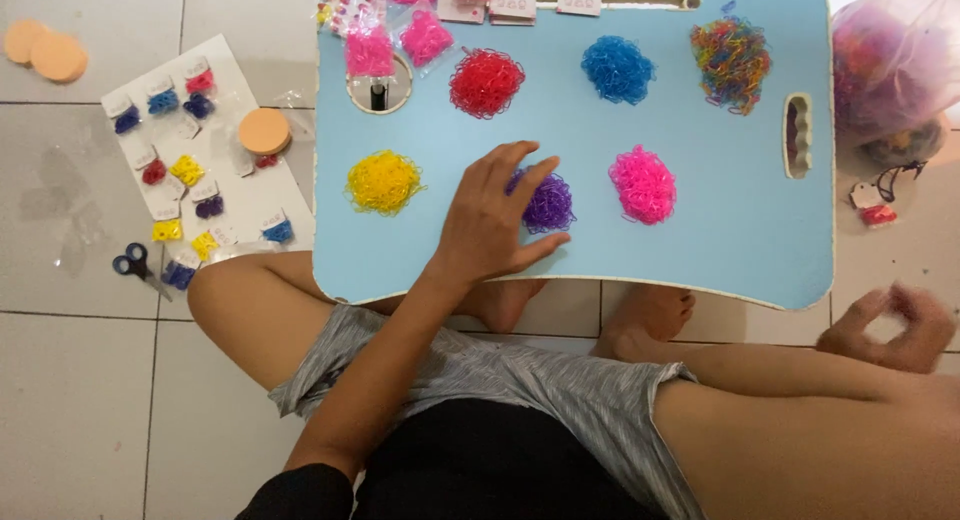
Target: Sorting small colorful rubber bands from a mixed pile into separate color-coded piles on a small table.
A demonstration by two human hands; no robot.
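My left hand lies flat on the light blue lap table, fingers spread, its fingertips on a purple pile of small rubber bands. A yellow pile lies to its left, a pink pile to its right. Farther back sit a red pile, a blue pile and a mixed-colour pile. My right hand hovers off the table near my right knee, blurred, fingers curled; whether it holds anything is unclear.
Small pink bags and white cards lie at the table's back edge. On the floor to the left: a white sheet with packed bands, blue scissors, orange round pads. A clear bag stands at right.
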